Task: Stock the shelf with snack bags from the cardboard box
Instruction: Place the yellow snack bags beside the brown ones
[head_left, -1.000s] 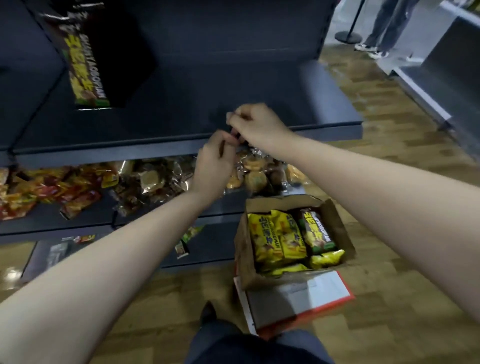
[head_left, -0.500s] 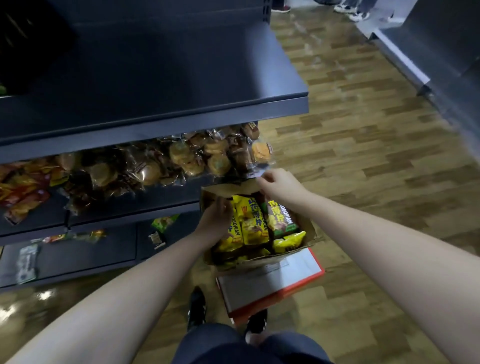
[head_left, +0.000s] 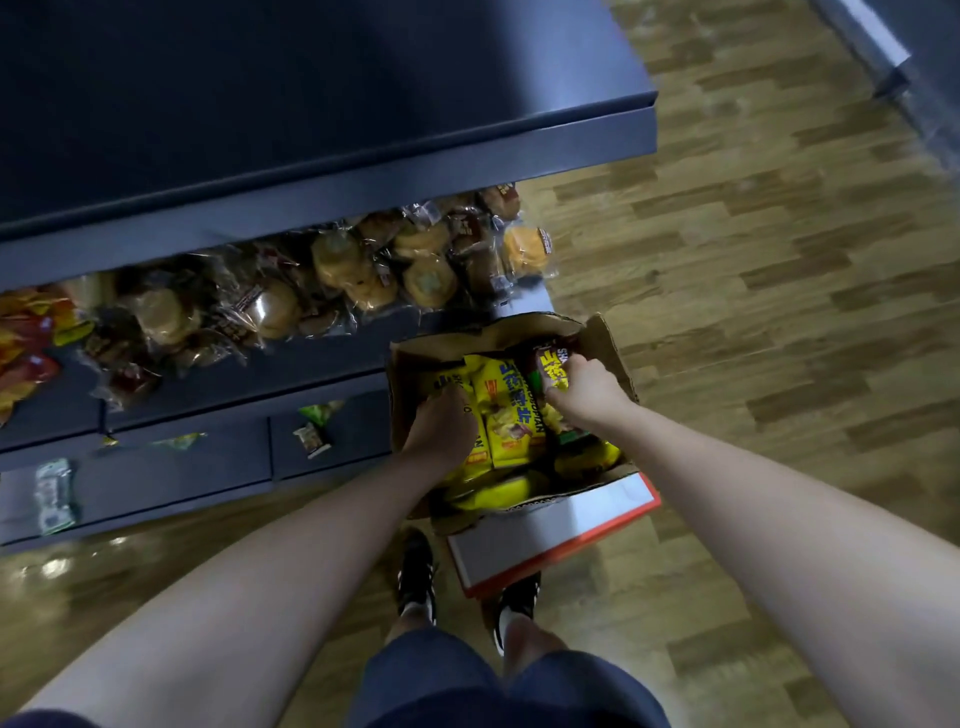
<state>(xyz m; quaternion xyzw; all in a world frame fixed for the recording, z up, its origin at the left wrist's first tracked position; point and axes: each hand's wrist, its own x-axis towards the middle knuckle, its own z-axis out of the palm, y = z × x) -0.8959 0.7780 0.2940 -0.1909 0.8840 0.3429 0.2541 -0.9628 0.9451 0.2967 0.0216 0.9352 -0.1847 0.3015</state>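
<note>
Both hands have dropped from the shelf edge into the cardboard box (head_left: 605, 343) at centre frame. Left hand (head_left: 441, 428) presses curled fingers among the yellow snack bags (head_left: 506, 415); whether it grips one I cannot tell. Right hand (head_left: 587, 387) pinches a dark snack bag (head_left: 553, 364). Stocking looks barely begun: the top shelf (head_left: 322, 104) across the upper frame shows bare, while roughly five or six bags sit in the box. One box, two hands, wrapped buns (head_left: 343, 260) too many to count.
</note>
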